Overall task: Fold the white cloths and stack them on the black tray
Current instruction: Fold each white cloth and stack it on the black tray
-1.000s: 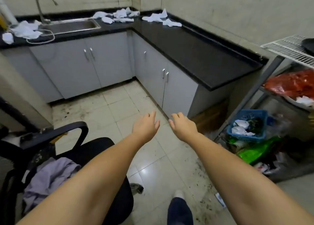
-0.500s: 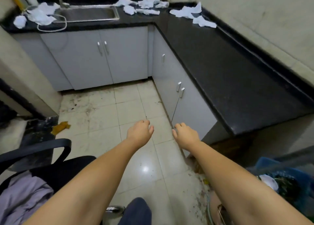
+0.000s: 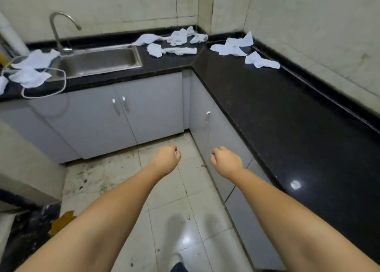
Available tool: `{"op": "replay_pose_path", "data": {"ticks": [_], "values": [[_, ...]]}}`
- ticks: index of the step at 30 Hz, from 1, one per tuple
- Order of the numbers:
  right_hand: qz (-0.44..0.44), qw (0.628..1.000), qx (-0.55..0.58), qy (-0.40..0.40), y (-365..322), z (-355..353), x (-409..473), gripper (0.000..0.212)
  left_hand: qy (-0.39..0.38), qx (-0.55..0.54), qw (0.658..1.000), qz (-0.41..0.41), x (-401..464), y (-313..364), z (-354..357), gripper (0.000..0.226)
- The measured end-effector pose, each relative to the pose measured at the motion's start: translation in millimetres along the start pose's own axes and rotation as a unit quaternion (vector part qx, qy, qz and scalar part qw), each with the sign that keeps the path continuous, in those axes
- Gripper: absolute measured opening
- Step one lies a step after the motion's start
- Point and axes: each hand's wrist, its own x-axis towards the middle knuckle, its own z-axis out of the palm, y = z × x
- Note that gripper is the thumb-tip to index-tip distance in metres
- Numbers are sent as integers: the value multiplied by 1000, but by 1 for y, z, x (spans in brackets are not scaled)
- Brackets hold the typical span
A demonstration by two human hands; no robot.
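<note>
Closer to the bench (image 3: 287, 115) now, both hands' loosely curled, empty fingers (image 3: 216, 151) trail the white cloths (image 3: 261, 61) far ahead, right hand (image 3: 227, 161) nearer

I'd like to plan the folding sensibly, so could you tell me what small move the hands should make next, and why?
Probably reach the right hand forward to the nearest cloth on the right counter. Both it and the left hand hang over the floor with fingers loosely curled, holding nothing, and every cloth lies crumpled and unfolded. No black tray is in view.
</note>
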Motion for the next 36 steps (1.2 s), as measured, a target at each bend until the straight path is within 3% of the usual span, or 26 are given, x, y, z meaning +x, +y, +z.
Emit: {"op": "replay_pose_path", "data": {"ticks": [11, 24, 31, 36], "values": [[85, 991, 17, 103, 81, -88, 213, 33, 3, 40, 990, 132, 272, 84, -51, 31], [208, 973, 37, 98, 227, -157, 405, 34, -70, 68, 963, 253, 542, 222, -59, 35], [320, 937, 68, 124, 290, -175, 499, 32, -135, 90, 921, 354, 673, 288, -32, 32], [381, 910, 89, 137, 322, -191, 573, 30, -152, 122, 863, 466, 764, 330, -16, 34]]}}
